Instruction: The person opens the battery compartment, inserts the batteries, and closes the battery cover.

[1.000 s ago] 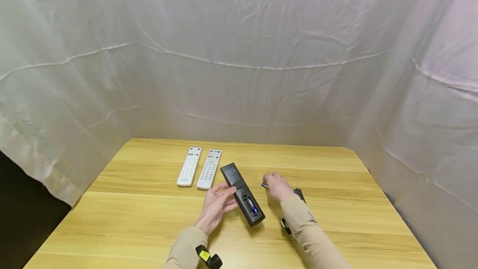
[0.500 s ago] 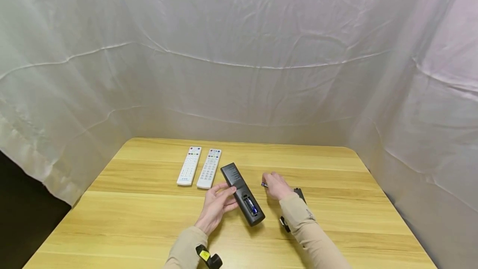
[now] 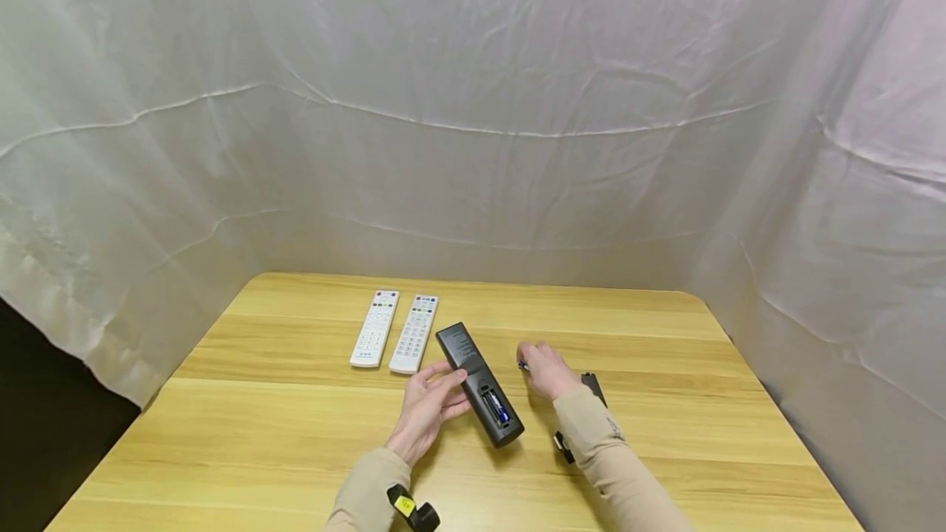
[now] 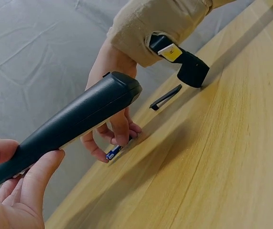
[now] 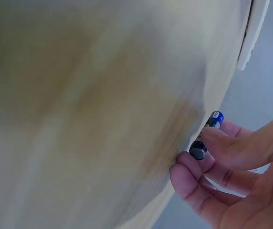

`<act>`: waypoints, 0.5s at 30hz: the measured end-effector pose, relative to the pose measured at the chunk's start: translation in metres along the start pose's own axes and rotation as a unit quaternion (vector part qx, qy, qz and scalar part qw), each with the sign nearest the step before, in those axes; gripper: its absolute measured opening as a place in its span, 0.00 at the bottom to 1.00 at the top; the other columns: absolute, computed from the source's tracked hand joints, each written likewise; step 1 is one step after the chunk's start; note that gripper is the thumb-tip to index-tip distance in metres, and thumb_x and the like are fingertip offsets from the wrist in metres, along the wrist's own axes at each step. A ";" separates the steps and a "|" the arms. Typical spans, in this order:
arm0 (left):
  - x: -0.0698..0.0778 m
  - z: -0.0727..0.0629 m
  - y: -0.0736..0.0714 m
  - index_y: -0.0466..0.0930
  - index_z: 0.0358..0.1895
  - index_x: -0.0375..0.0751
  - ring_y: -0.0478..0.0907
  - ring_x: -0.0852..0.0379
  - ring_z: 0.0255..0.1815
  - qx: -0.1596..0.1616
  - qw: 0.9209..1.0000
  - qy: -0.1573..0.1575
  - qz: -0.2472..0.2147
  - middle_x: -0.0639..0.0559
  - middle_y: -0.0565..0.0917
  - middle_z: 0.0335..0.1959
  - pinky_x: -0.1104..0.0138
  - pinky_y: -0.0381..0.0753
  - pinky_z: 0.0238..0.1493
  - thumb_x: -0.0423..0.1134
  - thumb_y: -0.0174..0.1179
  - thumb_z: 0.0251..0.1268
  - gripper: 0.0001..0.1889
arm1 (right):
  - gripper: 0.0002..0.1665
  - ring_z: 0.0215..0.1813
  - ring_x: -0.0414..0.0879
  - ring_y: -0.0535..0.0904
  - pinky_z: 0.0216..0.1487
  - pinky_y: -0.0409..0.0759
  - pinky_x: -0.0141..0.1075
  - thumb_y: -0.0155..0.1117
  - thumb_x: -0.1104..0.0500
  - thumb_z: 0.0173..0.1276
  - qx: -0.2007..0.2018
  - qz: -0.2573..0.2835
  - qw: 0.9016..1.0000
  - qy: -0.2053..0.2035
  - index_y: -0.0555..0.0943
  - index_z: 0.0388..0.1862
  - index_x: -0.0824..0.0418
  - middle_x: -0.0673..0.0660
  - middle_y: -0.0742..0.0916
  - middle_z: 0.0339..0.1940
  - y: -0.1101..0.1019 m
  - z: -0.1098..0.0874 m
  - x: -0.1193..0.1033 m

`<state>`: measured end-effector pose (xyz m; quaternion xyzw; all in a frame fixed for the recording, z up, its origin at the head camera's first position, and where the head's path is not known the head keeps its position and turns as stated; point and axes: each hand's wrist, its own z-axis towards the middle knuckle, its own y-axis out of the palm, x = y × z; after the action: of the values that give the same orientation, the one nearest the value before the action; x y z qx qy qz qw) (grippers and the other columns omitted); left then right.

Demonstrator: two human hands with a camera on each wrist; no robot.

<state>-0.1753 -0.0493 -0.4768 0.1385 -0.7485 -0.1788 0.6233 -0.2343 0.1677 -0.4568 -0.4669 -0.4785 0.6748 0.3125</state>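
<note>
My left hand (image 3: 423, 413) holds a black remote control (image 3: 464, 354) by its side edges, back facing up. Its battery compartment is uncovered, and a blue battery (image 3: 500, 413) lies inside. To the right, my right hand (image 3: 547, 369) pinches a blue-and-black battery (image 5: 214, 120) between thumb and fingers, close to the tabletop. The left wrist view has this battery (image 4: 113, 153) low by the wood; whether it touches cannot be told. A black battery cover (image 3: 593, 386) lies on the table beside the right wrist, partly hidden by the sleeve.
Two white remote controls (image 3: 374, 329) lie side by side, buttons up, beyond the left hand. The wooden table (image 3: 281, 409) is enclosed by grey curtains (image 3: 488, 171) at the back and sides. Each wrist wears a black camera mount (image 3: 414, 509).
The battery in my right hand has turned slightly between the fingers, so less of it shows in the head view. My left hand and the black remote control stay in place.
</note>
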 end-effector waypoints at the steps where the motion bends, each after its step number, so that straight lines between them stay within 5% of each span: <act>1: 0.000 0.000 0.000 0.61 0.65 0.26 0.89 0.55 0.33 0.000 1.000 0.001 0.000 0.40 0.90 0.43 0.67 0.93 0.38 0.32 0.62 0.68 0.28 | 0.18 0.43 0.56 0.82 0.48 0.87 0.50 0.63 0.80 0.54 0.002 0.002 1.000 -0.003 0.78 0.40 0.63 0.62 0.85 0.37 0.000 -0.001 0.000; 9: 0.000 0.000 0.001 0.62 0.65 0.26 0.90 0.55 0.34 -0.003 1.000 0.002 0.000 0.39 0.90 0.44 0.66 0.93 0.39 0.32 0.62 0.68 0.27 | 0.26 0.48 0.59 0.82 0.55 0.86 0.55 0.59 0.82 0.47 -0.004 0.032 0.999 0.001 0.79 0.44 0.62 0.63 0.87 0.43 -0.003 -0.013 0.003; 15: -0.001 0.000 0.001 0.61 0.66 0.27 0.89 0.55 0.34 -0.003 1.000 0.000 0.001 0.40 0.90 0.43 0.66 0.93 0.40 0.33 0.62 0.68 0.28 | 0.25 0.35 0.50 0.79 0.38 0.85 0.42 0.58 0.82 0.49 -0.002 0.075 0.997 0.008 0.79 0.45 0.62 0.57 0.83 0.32 -0.006 -0.025 0.003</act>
<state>-0.1755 -0.0476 -0.4770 0.1362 -0.7484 -0.1802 0.6236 -0.2123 0.1807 -0.4548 -0.5074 -0.4411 0.6916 0.2640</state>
